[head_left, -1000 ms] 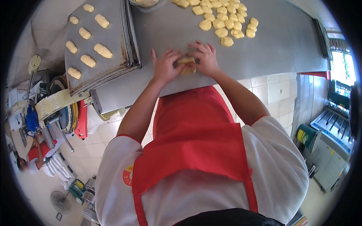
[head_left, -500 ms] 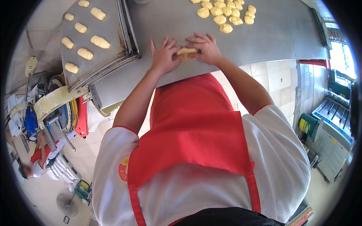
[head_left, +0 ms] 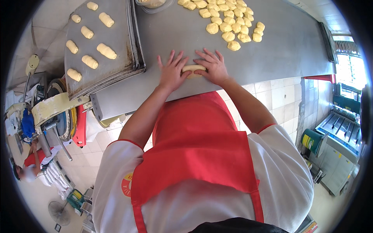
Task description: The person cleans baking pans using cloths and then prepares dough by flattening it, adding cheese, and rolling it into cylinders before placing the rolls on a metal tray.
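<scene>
On the steel table, a piece of pale yellow dough lies in front of me, its far side curled into a roll and a flatter flap towards me. My left hand grips its left end between thumb and forefinger, the other fingers spread away from me. At the right end, my right hand does the same, its thumb against the near side. Beyond my hands, several dough lumps are spread in a group. To the left, rolled dough pieces rest spaced apart on a metal tray.
The tray tops a stack at the table's left end. Behind it stands a clear plastic container with something pale inside. Machinery and a person are at left. A grey appliance stands at right, beyond the tiled floor.
The view has tilted, bringing more of the lumps and the clear container into sight. Between my hands, the dough's far edge now shows as a narrower, rounder roll. Both hands remain at its ends.
</scene>
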Tool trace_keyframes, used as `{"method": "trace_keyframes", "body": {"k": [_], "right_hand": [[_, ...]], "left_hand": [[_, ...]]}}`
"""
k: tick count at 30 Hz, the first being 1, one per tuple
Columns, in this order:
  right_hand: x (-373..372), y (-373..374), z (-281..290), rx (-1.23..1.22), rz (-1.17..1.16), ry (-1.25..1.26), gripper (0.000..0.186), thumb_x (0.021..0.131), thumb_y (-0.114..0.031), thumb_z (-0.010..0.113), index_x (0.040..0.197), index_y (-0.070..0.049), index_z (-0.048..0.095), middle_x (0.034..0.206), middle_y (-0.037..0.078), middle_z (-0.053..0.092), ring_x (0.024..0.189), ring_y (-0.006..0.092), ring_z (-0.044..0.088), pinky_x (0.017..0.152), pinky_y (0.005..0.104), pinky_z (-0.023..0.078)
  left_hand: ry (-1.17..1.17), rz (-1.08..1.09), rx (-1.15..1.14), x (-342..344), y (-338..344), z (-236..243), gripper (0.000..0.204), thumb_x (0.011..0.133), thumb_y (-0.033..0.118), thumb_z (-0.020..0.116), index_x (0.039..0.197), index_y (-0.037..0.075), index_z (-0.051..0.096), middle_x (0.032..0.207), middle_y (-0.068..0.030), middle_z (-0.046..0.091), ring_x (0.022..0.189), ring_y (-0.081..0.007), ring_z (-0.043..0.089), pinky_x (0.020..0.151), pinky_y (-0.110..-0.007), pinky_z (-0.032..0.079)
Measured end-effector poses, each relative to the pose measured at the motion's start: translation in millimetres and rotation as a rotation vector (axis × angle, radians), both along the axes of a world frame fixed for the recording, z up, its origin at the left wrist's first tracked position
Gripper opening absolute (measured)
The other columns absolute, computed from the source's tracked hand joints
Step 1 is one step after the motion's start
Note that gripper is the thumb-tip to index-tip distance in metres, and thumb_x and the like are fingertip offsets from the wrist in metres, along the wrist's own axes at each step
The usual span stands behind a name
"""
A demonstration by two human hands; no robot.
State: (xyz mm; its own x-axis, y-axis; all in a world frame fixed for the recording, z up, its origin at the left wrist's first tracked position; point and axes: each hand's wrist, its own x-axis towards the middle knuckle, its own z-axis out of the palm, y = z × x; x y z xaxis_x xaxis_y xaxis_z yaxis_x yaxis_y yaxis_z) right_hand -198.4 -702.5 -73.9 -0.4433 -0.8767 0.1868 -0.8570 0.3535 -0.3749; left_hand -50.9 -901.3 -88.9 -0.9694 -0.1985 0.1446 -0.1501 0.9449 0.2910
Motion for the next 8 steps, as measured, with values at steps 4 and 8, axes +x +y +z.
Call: {"method": "trace_keyframes", "body": {"k": [4,8], "right_hand": [[4,16,5,0.120,0.062,-0.137,0.057,0.084,-0.055,0.083,0.134,-0.029,0.074,0.164,-0.006,0.052,0.157,0.0248,0.040,0.127,0.0636,0.024],[4,1,5,0.014,-0.020,-0.061,0.059,0.086,-0.057,0.081,0.138,-0.030,0.073,0.167,-0.004,0.047,0.158,0.0250,0.038,0.127,0.0642,0.024]], "left_hand": [[-0.233,-0.088,0.070,9,3,24,0.061,0.095,0.058,0.070,0.148,0.030,0.065,0.164,0.0008,0.054,0.160,-0.0263,0.037,0.124,-0.076,-0.002],[-0.101,-0.045,0.009,-3,5,6,0.068,0.096,0.066,0.067,0.153,0.031,0.061,0.172,0.0000,0.043,0.164,-0.0283,0.027,0.125,-0.076,-0.002]]}}
